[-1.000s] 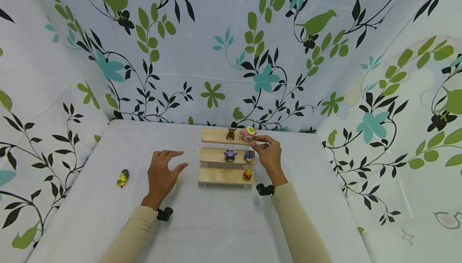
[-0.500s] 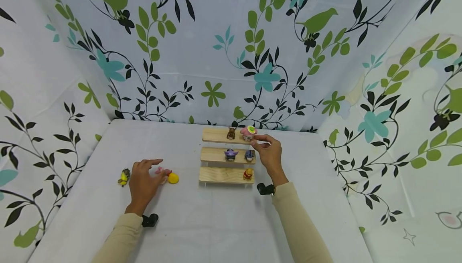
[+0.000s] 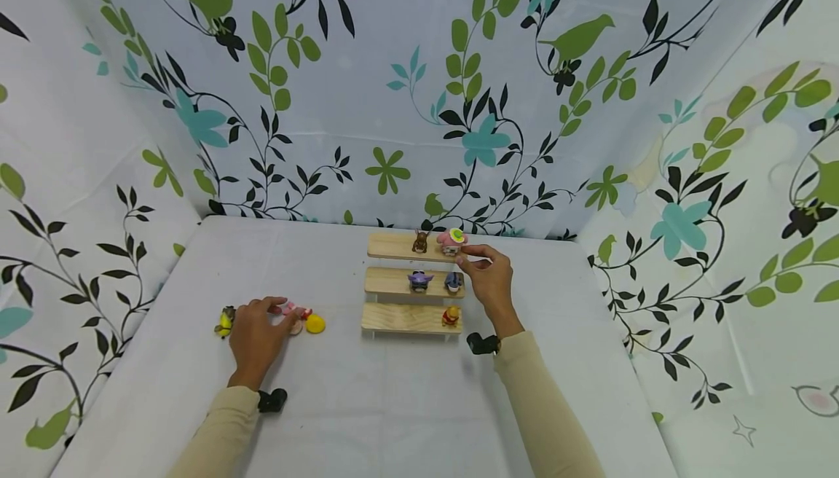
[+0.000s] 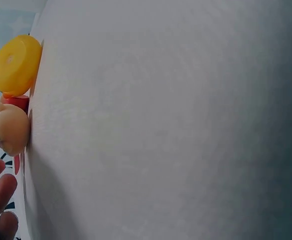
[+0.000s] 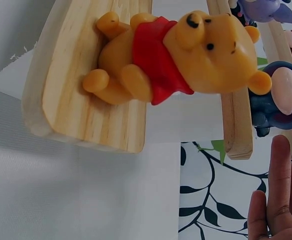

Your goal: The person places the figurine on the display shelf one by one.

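On the white table, my left hand reaches down around a small pink-and-red toy figurine lying down. In the left wrist view its beige rounded part sits between thumb and fingers, with a gap on the finger side. Touching or close to it is a round yellow piece. My right hand pinches the lower right side of a pink figurine with a green-and-yellow top, which stands at the right end of the top wooden shelf. Its fingertips are mostly cut off in the right wrist view.
A brown figurine shares the top shelf. The middle shelf bears a purple figurine and a blue donkey figurine. A Winnie-the-Pooh figurine sits on the bottom shelf. A yellow-and-dark figurine lies left of my left hand.
My left hand has moved left from beside the shelves to the pink-and-red figurine, and its fingers have come lower around it. My right hand stays at the pink figurine.
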`<state>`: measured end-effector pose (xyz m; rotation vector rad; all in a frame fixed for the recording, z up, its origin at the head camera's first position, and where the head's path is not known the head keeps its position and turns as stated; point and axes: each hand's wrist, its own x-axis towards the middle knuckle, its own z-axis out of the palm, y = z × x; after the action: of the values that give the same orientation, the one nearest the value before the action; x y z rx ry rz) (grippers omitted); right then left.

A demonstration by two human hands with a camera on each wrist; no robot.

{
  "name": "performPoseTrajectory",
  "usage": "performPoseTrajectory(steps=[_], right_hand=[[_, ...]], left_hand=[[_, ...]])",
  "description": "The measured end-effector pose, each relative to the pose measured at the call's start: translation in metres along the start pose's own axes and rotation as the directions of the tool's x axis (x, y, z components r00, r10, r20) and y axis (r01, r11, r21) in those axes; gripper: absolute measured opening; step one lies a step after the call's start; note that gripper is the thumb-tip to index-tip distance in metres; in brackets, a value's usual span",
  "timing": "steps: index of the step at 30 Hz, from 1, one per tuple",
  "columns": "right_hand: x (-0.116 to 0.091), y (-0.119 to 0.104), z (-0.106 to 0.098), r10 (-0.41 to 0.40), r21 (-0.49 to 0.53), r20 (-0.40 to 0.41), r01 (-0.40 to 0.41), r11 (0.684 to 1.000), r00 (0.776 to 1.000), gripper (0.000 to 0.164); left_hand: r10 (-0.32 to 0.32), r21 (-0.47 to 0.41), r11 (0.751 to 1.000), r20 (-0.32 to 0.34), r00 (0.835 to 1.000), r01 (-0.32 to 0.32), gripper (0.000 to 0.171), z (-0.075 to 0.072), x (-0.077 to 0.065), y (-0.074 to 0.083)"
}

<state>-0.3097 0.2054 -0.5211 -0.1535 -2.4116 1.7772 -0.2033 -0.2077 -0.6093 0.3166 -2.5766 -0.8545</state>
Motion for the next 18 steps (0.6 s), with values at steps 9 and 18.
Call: performPoseTrajectory(steps=[9,18], right_hand=[[0.000,-0.001,-0.001,-0.004,0.006,-0.004,0.004,1.000,1.000,0.020],[0.001,0.002,0.000,-0.015,0.021,-0.002,0.015,1.000,1.000,0.019]], left_hand=[[-0.085,0.011,0.996,0.041,0.996,0.085,0.049,0.006,0.001,0.004],[-0.218,0.019,0.976,0.115,0.969,0.218,0.056,0.014,0.008,0.013]])
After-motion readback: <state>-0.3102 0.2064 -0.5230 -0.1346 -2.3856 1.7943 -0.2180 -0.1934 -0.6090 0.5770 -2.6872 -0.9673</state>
